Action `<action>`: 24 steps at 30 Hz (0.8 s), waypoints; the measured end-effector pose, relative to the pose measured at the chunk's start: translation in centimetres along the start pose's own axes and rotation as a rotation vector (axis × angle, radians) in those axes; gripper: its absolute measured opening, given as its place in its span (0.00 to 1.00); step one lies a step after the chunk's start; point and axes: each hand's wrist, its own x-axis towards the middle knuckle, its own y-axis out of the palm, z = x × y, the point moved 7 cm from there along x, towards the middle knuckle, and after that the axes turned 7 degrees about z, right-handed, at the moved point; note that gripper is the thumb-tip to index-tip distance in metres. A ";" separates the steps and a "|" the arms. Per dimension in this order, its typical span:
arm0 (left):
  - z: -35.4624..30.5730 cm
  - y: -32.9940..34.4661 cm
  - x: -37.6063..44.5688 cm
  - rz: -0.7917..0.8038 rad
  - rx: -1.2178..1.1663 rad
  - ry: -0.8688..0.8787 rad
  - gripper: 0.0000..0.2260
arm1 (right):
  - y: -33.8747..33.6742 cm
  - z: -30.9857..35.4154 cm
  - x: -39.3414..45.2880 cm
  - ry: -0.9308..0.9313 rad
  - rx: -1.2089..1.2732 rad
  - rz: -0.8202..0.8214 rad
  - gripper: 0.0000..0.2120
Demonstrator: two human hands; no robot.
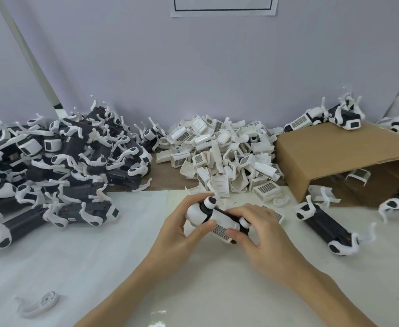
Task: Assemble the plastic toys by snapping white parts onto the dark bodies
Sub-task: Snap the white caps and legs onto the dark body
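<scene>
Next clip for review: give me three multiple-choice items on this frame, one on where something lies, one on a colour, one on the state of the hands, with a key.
1. Where is the heap of loose white covers?
A. middle back of the table
B. inside the cardboard box
C. near left corner

2. What colour is the lone leg piece lying near left?
A. black
B. white
C. brown

3. What are the hands doing?
A. both resting flat
B. only one holds something
C. both hold one toy

Key:
1 A, the heap sits between the pile of dark bodies and the cardboard box.
2 B, it is white.
3 C, left hand and right hand grip the toy.
</scene>
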 end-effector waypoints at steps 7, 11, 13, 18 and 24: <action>-0.9 0.9 -0.1 0.049 0.117 0.042 0.19 | 1.2 -0.9 -0.1 0.107 0.067 0.068 0.21; -0.8 1.2 -0.2 0.030 0.169 0.009 0.17 | 0.9 -1.2 0.1 0.125 0.094 0.087 0.16; -0.8 1.1 -0.3 -0.003 0.165 0.010 0.16 | 1.0 -1.1 0.0 0.124 0.105 0.091 0.17; -0.1 -0.7 -0.3 -0.219 -0.038 -0.080 0.12 | 1.3 0.2 -0.2 0.051 0.073 0.054 0.34; -0.2 -1.0 -0.6 -0.202 0.052 -0.123 0.20 | -0.4 -0.1 -0.5 0.025 0.297 -0.101 0.20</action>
